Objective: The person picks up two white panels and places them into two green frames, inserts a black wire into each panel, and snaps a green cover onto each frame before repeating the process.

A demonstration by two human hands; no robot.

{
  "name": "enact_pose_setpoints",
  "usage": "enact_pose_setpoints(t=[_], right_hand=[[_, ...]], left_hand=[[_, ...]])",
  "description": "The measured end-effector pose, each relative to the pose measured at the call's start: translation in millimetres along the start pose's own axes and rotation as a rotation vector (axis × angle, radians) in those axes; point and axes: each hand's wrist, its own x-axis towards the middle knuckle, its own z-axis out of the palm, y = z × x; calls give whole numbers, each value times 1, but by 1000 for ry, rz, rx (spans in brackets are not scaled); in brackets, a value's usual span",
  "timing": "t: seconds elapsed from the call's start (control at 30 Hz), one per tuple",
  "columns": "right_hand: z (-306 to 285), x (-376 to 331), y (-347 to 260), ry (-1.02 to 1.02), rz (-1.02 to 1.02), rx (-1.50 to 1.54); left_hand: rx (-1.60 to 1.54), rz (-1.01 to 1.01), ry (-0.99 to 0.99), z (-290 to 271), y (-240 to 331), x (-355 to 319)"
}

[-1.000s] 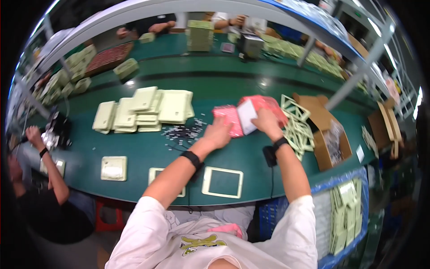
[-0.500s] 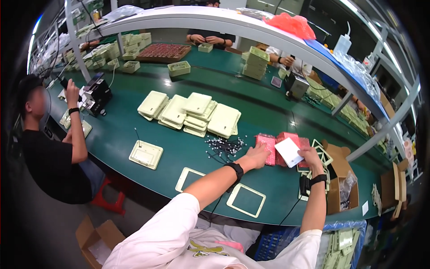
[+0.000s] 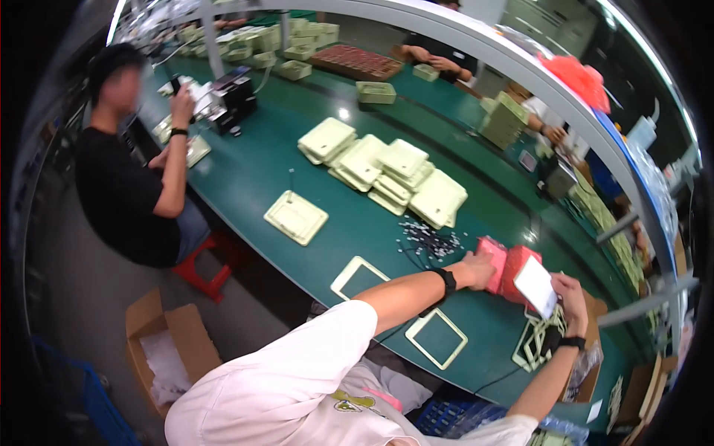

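My right hand [image 3: 570, 299] is closed on the edge of a thin white rectangular panel [image 3: 535, 285], held tilted over the red bubble-wrap packs. My left hand [image 3: 477, 270] grips the near left side of a pink bubble-wrap pack [image 3: 491, 254]. A second, redder bubble-wrap pack [image 3: 519, 268] lies against it, partly behind the panel. Beyond my left hand is a pile of short black cables with pale ends [image 3: 430, 242]. Nearer me, two cream rectangular frames lie flat: one [image 3: 437, 339] right of my left forearm, the other [image 3: 346, 276] left of it.
Stacked cream housings [image 3: 401, 175] stand mid-bench; a single housing [image 3: 296, 217] lies left of them. More frames [image 3: 537, 343] and a cardboard box [image 3: 593, 334] are beside my right wrist. A co-worker [image 3: 134, 178] sits at left; a shelf post [image 3: 645, 303] slants in at right.
The whole view has turned, shifting the bench scene rightward and tilting it. My right hand still holds the white panel; my left hand stays at the pink pack.
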Motion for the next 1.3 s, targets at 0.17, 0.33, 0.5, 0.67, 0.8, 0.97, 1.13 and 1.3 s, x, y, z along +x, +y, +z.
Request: enact_pose_setpoints(t=[0.17, 0.33, 0.5, 0.67, 0.8, 0.97, 1.13, 1.3], right_hand=[[36, -57, -61, -178, -147, -193], [122, -86, -141, -451, -487, -253], [189, -87, -165, -641, -727, -308], [243, -105, -155, -437, -560, -165], [291, -127, -130, -513, -311, 171], [321, -135, -109, -368, -355, 96], [306, -145, -100, -282, -320, 20], [291, -155, -97, -221, -336, -99]], left_hand=[[-996, -141, -305, -97, 43, -51], [-1885, 92, -530, -96, 43, -165], [-2114, 151, -581, -77, 28, -242], [-2118, 114, -87, -63, 11, -284], [-1866, 118, 446, -73, -3, -304], [-1809, 37, 477, -75, -8, -313], [-1741, 21, 341, -61, -12, -293], [-1846, 0, 302, -56, -1, -282]])
